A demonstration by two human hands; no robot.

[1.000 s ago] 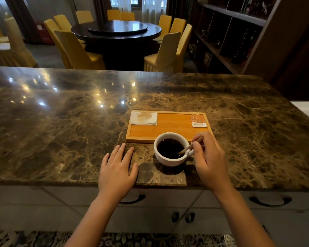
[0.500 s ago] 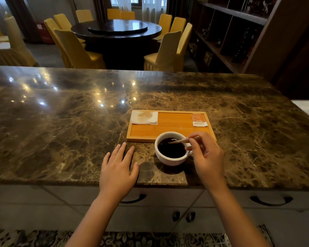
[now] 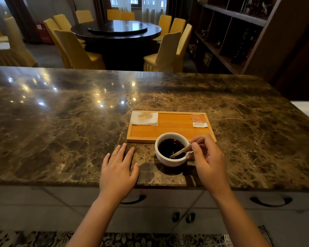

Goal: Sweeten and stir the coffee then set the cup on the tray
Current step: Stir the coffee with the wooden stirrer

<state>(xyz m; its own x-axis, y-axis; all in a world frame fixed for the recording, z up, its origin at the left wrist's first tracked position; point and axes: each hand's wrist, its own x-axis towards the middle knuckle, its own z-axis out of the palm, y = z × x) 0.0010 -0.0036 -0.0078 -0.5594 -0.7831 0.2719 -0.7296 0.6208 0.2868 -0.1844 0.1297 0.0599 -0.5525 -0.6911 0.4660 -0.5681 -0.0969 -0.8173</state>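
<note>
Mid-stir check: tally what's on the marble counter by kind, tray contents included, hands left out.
Wooden tray: 1
White cup of coffee: 1
Wooden stir stick: 1
White napkin: 1
Orange sugar packet: 1
Total: 5

cup handle hidden behind right hand, sachet print illegible, stick tip submerged

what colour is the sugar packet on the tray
Orange on top with a white band below, seen in the head view: the sugar packet lies at the tray's far right corner.
</note>
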